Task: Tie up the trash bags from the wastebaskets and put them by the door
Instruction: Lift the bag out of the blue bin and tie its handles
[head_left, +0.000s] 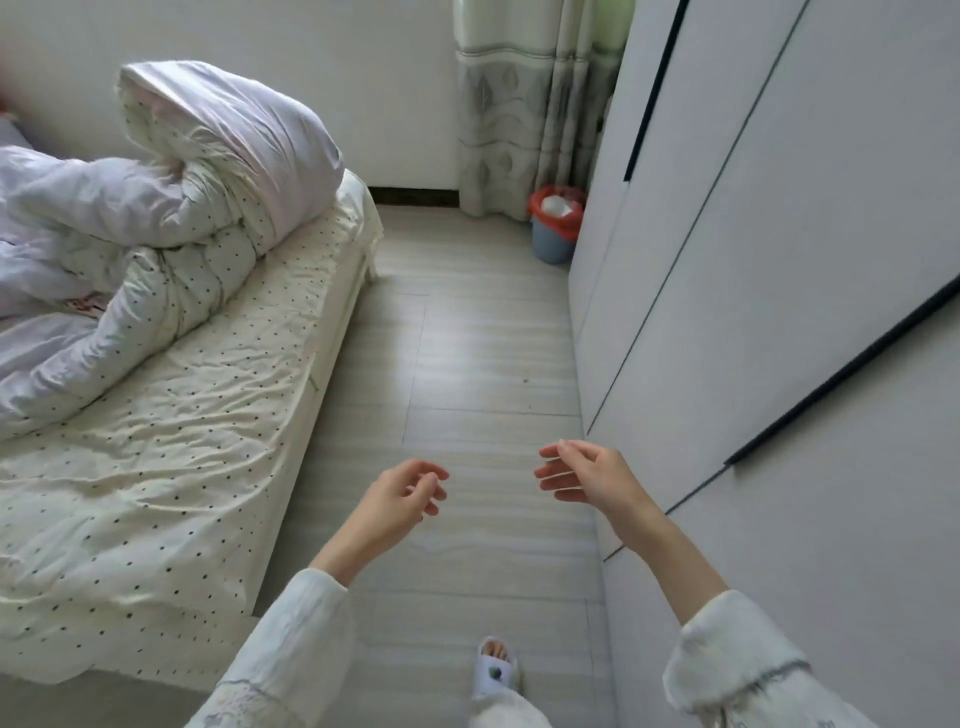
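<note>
A small blue wastebasket stands on the floor in the far corner, between the curtain and the wardrobe. A red trash bag lines it, folded over the rim, with white crumpled paper inside. My left hand and my right hand hover over the floor in the foreground, far from the basket. Both have loosely curled fingers and hold nothing.
A bed with a dotted cream sheet and a bunched duvet fills the left side. A white wardrobe runs along the right. A narrow floor aisle lies between them. My slippered foot shows at the bottom.
</note>
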